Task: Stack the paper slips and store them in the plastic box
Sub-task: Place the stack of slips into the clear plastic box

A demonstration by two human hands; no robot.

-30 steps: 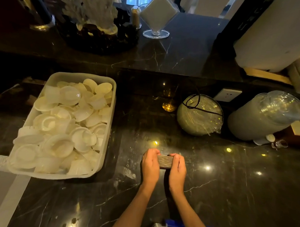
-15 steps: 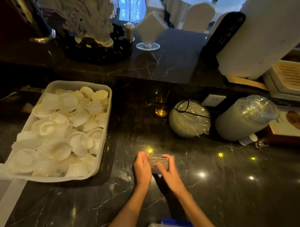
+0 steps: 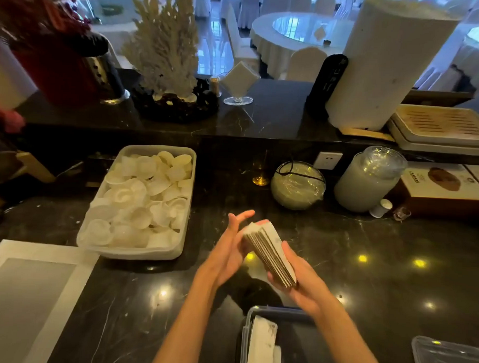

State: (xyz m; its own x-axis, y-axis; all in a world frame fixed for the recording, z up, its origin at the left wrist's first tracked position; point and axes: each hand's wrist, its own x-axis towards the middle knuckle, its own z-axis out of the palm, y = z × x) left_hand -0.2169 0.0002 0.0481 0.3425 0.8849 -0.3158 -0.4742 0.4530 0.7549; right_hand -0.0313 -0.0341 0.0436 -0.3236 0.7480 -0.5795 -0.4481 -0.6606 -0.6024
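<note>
Above the dark counter (image 3: 392,268) the right hand (image 3: 300,281) grips the stack of paper slips (image 3: 268,250) from beneath; the left hand (image 3: 227,251) lies flat against it, fingers spread; the plastic box (image 3: 266,312) sits just below.

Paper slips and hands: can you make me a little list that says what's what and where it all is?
paper slips: one stack, lifted off the counter, tilted
right hand: under the stack, gripping it
left hand: flat against the stack's left side, fingers spread
plastic box: near the bottom edge, open, some slips already inside
tray of white shells: to the left on the dark counter
</note>
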